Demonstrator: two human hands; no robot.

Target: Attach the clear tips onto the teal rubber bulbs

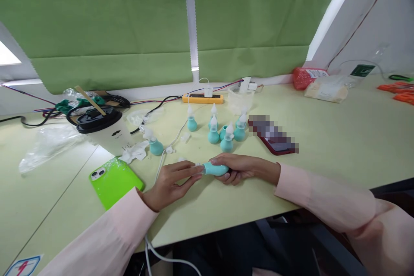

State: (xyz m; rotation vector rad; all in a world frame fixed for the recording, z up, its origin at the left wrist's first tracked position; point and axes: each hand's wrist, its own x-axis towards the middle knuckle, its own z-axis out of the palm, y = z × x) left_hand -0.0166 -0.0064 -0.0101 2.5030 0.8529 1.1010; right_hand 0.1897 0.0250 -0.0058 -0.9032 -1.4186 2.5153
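Above the front part of the table, my right hand (pixel 235 167) wraps round a teal rubber bulb (pixel 214 169) that lies sideways, its neck pointing left. The fingers of my left hand (pixel 176 181) are pinched together at the bulb's neck, on a small clear part (pixel 199 167) that they mostly hide. Beyond my hands stands a group of several teal bulbs (pixel 213 135), most with clear pointed tips. One more bulb (pixel 192 123) is upright just left of the group, and another (pixel 156 147) sits farther left with a clear piece at its top.
A lidded paper cup (pixel 111 136) and a green phone (pixel 114 181) are at the left. A dark red phone (pixel 274 138) lies at the right. Behind are a yellow power strip (pixel 203 99), cables and plastic bags. A white cable (pixel 161 161) runs past my left hand.
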